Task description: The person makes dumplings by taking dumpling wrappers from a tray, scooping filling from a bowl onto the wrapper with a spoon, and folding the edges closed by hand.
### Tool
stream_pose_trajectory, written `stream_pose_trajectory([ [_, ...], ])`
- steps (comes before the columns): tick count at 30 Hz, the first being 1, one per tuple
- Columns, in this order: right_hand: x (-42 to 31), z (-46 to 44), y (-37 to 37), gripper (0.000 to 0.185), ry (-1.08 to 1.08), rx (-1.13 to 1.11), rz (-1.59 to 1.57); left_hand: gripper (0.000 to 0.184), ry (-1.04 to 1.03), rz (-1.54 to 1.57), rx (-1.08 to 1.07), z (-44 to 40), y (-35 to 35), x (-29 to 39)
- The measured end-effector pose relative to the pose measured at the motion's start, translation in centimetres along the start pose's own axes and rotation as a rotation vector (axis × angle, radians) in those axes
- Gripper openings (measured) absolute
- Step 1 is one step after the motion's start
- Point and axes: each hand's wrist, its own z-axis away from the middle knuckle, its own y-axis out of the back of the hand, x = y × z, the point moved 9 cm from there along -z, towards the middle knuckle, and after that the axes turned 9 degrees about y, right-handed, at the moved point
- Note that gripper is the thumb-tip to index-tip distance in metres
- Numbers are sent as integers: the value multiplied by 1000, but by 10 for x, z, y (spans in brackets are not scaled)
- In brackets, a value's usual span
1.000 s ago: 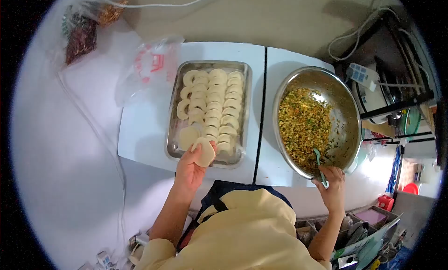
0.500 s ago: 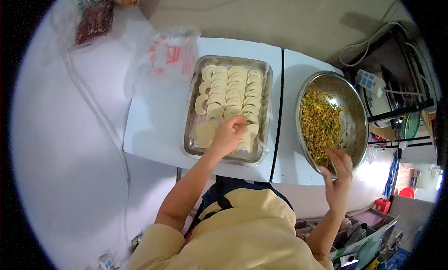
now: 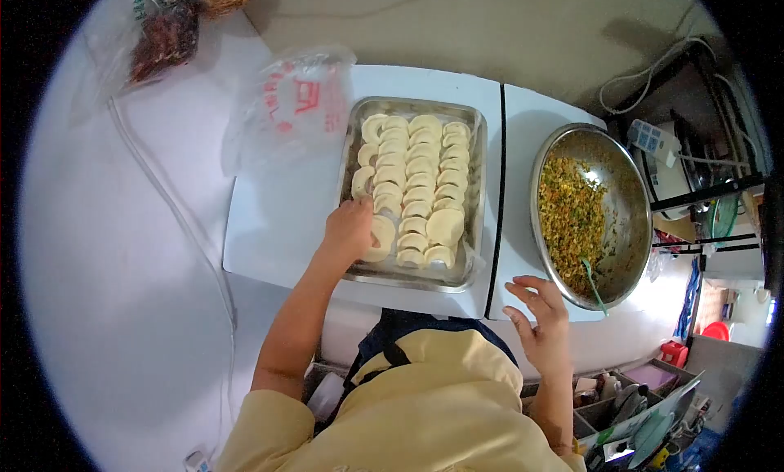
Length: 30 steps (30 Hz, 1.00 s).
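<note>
The pale bench [image 3: 273, 227] is divided by a dark seam [image 3: 496, 202] and backed by a plain beige wall [image 3: 457, 35]. At the right, a black-framed rack [image 3: 709, 191] is seen beside the bench, and the pale floor [image 3: 660, 305] beyond is brightened by glare.

Cream dumplings [image 3: 421, 166], red-printed whitish bag [image 3: 327, 80]

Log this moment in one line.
left hand: over tray, grip unclear | right hand: open, empty, near bowl | green utensil: in bowl | dumplings: tray, rows
</note>
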Motion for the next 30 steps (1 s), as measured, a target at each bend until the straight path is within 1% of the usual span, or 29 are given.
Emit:
stream_pose_trajectory([
  [1,-6,-4,-4,31,55,-16,-2,50,0,3,2,-1,-1,-1],
  [3,-12,-11,-11,30,86,-37,-6,44,-33,-9,-26,-3,-7,-2],
  [4,-15,-13,-15,30,117,-48,-31,44,-32,-6,-25,-1,-7,-3],
  [6,-19,-17,-25,30,170,-73,-66,35,-174,98,98,13,10,7],
  [7,-18,-19,-30,30,172,-73,-64,35,-173,98,101,17,14,6],
  [9,-19,-24,-41,30,203,-66,-178,38,159,667,-167,22,0,-19],
  [10,-20,-29,-45,30,209,-60,-198,38,156,668,-166,29,3,-15],
  [11,-22,-35,-51,30,210,-60,-194,39,223,1110,-223,38,0,-11],
  [12,-20,-42,-56,30,147,-16,-268,40,287,1553,-279,46,-7,-7],
  [13,-17,-50,-60,30,85,26,-342,40,285,1557,-278,51,-14,-2],
  [15,-16,-68,-74,31,64,35,-372,42,293,1984,-426,60,-33,19],
  [16,-13,-76,-78,32,7,89,-446,38,214,2054,-453,64,-22,34],
  [17,-9,-82,-81,33,-51,144,-522,38,212,2060,-450,67,-21,40],
  [19,-8,-89,-89,32,-48,128,-569,41,152,2323,-528,71,-19,56],
  [21,-12,-92,-88,28,31,156,-427,41,153,2350,-531,75,-17,64],
  [22,-13,-94,-89,28,36,147,-426,42,157,2370,-541,77,-16,67],
  [23,-27,-95,-79,25,187,212,-221,42,157,2378,-534,78,-13,69],
  [24,-42,-93,-72,23,336,277,-14,42,163,2413,-582,81,-10,73],
  [25,-42,-94,-71,23,340,272,-14,42,168,2446,-631,82,-9,76],
  [26,-55,-92,-71,24,472,250,40,42,166,2451,-627,81,-12,74],
  [27,-67,-88,-74,24,602,228,95,43,228,2441,-610,80,-21,69],
  [28,-67,-87,-76,24,604,226,95,44,291,2430,-593,79,-30,64],
  [29,-70,-85,-84,21,642,152,-15,44,289,2433,-592,76,-33,59],
  [30,-72,-81,-93,18,678,77,-126,44,386,2379,-593,76,-42,50],
])
